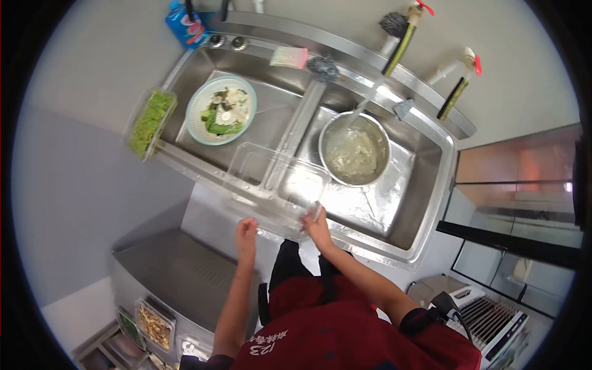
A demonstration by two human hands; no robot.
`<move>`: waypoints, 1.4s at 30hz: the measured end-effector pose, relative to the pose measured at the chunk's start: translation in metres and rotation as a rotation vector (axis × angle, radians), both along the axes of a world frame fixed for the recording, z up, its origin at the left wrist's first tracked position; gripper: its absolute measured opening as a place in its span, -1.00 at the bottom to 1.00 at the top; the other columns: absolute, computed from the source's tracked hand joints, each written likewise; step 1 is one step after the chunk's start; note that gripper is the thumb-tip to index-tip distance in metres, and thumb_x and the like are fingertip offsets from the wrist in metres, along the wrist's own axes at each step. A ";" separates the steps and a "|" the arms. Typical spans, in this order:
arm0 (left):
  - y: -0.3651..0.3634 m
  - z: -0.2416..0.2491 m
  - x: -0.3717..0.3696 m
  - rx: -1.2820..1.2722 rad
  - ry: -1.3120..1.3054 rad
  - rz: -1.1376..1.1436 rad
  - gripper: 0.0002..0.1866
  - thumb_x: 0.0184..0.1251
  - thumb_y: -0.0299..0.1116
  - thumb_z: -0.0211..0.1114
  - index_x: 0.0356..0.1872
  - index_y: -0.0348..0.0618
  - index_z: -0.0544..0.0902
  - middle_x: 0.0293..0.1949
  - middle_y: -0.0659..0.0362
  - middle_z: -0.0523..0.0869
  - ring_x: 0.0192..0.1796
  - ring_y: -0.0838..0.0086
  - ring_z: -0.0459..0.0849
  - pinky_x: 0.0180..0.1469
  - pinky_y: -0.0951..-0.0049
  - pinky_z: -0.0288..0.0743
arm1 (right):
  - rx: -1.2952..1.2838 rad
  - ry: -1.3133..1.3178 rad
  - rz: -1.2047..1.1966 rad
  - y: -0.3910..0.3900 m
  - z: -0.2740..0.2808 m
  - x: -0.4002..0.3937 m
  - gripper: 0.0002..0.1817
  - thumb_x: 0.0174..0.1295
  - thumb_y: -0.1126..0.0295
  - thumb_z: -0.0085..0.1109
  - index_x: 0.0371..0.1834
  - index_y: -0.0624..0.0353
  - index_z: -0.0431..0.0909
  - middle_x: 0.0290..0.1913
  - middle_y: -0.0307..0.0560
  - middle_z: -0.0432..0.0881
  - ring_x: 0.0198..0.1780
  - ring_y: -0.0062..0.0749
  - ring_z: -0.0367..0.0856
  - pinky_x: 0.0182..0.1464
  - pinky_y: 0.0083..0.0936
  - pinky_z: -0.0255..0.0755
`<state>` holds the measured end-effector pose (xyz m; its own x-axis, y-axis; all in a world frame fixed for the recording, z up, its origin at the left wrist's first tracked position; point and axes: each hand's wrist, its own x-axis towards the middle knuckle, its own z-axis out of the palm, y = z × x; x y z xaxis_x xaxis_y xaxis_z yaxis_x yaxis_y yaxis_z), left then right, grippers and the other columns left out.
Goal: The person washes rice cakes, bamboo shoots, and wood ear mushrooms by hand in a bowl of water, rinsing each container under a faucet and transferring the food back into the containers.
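Observation:
A clear plastic container [250, 161] rests tilted across the front rim of the sink, over the divider between the two basins. My right hand [317, 230] grips its near right corner, the fingers slightly blurred. My left hand [246, 231] is just short of the container's near edge, its fingers curled in; I see nothing in them. In the right basin stands a metal pot [322, 145] of cloudy water, with water running into it from a hose tap [401, 49]. A pale blue colander [192, 117] with leafy scraps sits in the left basin.
A clear box of green leaves [150, 126] stands on the sink's left edge. Along the back rim are a brush [289, 57], a steel scourer [323, 69] and a blue bottle [187, 26]. A steel counter [185, 265] is at lower left, glass-fronted shelving [512, 203] at right.

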<state>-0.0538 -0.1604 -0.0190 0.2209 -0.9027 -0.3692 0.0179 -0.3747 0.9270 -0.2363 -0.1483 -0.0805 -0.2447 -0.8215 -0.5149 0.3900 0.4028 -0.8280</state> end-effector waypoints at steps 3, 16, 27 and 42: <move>-0.006 0.005 0.007 0.077 -0.054 -0.055 -0.90 0.11 -0.40 0.09 -0.40 -0.18 0.50 -0.41 0.24 0.50 -0.27 0.59 0.43 -0.24 0.57 0.32 | -0.022 0.297 0.162 0.002 0.018 -0.023 -0.36 0.06 0.31 0.05 0.14 0.35 0.01 -0.04 0.14 0.29 -0.02 -0.26 0.32 -0.05 -0.44 0.28; -0.147 -0.139 -0.302 -0.316 -0.656 -0.398 -0.60 0.04 -0.39 0.05 -0.05 -0.33 0.33 -0.06 -0.14 0.37 0.01 0.00 0.30 0.05 0.14 0.15 | -0.151 1.473 1.018 -0.241 -0.092 -0.246 -0.44 0.07 0.01 -0.15 0.12 0.03 0.22 0.18 0.08 0.16 0.19 -0.04 0.11 0.18 -0.19 -0.03; -0.183 -0.161 -0.285 -0.081 -0.656 -0.293 -0.69 0.16 -0.26 -0.02 -0.24 -0.29 0.52 -0.26 -0.16 0.52 -0.11 0.07 0.45 -0.04 0.30 0.29 | 0.245 0.915 1.021 -0.193 -0.110 -0.270 -0.21 -0.07 -0.25 -0.17 0.06 0.21 0.29 0.06 0.27 0.28 0.13 -0.02 0.23 0.18 -0.41 0.04; -0.131 -0.210 -0.318 0.463 0.643 0.407 -0.56 0.06 -0.38 -0.08 0.00 -0.38 0.31 -0.05 0.01 0.42 -0.04 0.27 0.43 -0.03 0.36 0.32 | 0.310 0.274 0.647 -0.152 -0.111 -0.246 -0.30 0.02 0.10 0.03 0.18 0.24 0.06 0.14 0.13 0.20 0.08 -0.17 0.30 0.03 -0.43 0.25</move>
